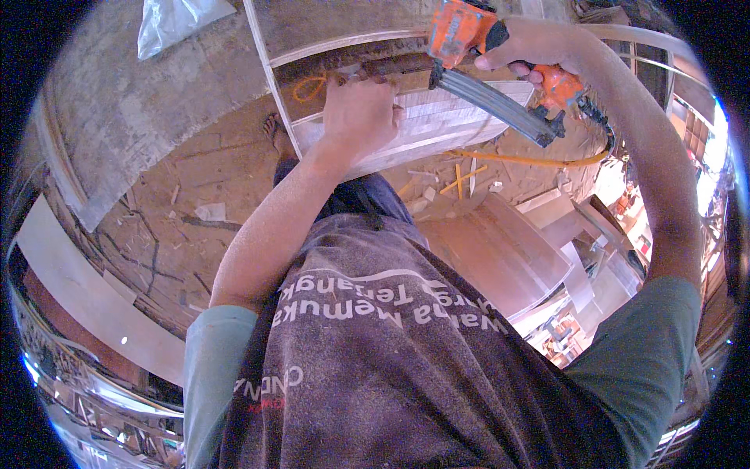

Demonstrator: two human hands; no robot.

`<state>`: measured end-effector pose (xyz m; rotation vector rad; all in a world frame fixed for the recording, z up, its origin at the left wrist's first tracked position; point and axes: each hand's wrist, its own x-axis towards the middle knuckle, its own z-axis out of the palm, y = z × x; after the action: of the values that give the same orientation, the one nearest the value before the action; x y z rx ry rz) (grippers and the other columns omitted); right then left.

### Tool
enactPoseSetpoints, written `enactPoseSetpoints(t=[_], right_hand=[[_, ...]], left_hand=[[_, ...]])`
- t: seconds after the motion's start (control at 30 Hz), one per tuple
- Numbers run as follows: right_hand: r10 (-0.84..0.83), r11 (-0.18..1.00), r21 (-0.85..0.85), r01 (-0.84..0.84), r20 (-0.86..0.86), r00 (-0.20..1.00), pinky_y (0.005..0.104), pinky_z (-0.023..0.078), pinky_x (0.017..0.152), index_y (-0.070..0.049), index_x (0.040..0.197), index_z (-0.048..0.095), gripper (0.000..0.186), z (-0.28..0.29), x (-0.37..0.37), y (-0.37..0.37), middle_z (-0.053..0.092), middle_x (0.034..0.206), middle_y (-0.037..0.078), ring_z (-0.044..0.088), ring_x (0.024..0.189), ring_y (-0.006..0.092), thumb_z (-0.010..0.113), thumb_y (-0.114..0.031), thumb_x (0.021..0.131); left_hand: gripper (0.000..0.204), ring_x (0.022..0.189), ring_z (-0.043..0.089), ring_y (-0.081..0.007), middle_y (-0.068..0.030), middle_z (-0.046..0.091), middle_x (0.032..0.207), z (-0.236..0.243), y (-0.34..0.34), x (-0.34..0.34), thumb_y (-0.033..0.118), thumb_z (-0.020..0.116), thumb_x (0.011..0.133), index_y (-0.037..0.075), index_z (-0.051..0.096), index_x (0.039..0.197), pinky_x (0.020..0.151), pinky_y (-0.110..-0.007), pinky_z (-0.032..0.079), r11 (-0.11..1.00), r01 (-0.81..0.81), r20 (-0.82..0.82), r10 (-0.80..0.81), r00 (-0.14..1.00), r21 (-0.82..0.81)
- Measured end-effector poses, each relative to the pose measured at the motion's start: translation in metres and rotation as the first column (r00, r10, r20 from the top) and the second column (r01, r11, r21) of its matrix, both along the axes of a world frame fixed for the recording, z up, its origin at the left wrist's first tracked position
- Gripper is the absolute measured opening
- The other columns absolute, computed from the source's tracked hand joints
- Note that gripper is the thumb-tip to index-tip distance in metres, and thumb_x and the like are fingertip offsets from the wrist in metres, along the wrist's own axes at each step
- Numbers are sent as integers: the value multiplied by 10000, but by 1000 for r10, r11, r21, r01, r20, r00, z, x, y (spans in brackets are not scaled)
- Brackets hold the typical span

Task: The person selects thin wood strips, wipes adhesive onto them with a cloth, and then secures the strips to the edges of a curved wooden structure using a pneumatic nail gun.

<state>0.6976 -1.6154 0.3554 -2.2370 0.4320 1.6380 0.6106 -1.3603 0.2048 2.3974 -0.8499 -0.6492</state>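
Note:
My right hand (531, 48) is wrapped round the grip of an orange nail gun (462, 33), raised at the upper right. Its long grey magazine (500, 105) slants down across the work. A yellow air hose (531, 159) runs near the grip's lower end. In front of me lies a pale wooden board piece (449, 125), narrow and built of strips, joined to a wooden frame. My left hand (358, 113) is closed over this piece's left part, its fingers curled at the far edge; the fingertips are partly hidden. A small orange loop (308, 87) lies beside that hand.
A thin upright strip of the frame (269, 74) stands at the left, with a large grey-brown panel (156, 117) beyond. A clear plastic bag (183, 23) lies on top. Brown sheets (500, 242) lie at the right. Wood scraps (211, 211) litter the floor.

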Motion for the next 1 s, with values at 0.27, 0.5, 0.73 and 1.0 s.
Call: enactPoseSetpoints(t=[0.27, 0.5, 0.73, 1.0], right_hand=[[-152, 988, 40, 149, 83, 985, 257, 372, 397, -78, 982, 629, 460, 18, -3, 2, 449, 554, -52, 452, 410, 68, 786, -491, 854], [-117, 987, 121, 108, 68, 991, 252, 339, 394, -89, 940, 625, 467, 15, -3, 19, 453, 552, -52, 437, 410, 62, 792, -513, 838], [-94, 988, 122, 91, 15, 995, 249, 334, 387, -100, 843, 591, 454, 15, 0, 23, 454, 549, -43, 435, 407, 71, 795, -505, 836], [-66, 986, 155, 61, 25, 998, 246, 351, 389, -68, 940, 658, 446, 13, 1, 37, 463, 559, -43, 456, 409, 65, 794, -484, 852]], left_hand=[[280, 950, 716, -335, -129, 742, 959, 8, 11, -9, 311, 745, 824, 77, 756, 977, 966, -603, 420, 988, -113, 199, 131, 971, -102], [389, 962, 704, -408, -180, 744, 975, 5, 66, 10, 283, 713, 869, 96, 696, 1210, 930, -568, 501, 999, 36, 64, -34, 997, -34], [252, 893, 703, -420, -208, 725, 895, 16, 58, 8, 225, 709, 872, 60, 716, 1063, 776, -533, 563, 998, 56, -43, -58, 997, -26], [142, 818, 728, -378, -207, 719, 813, 14, 58, 4, 176, 713, 812, 41, 754, 796, 740, -495, 581, 998, 17, 26, -16, 1000, -53]])
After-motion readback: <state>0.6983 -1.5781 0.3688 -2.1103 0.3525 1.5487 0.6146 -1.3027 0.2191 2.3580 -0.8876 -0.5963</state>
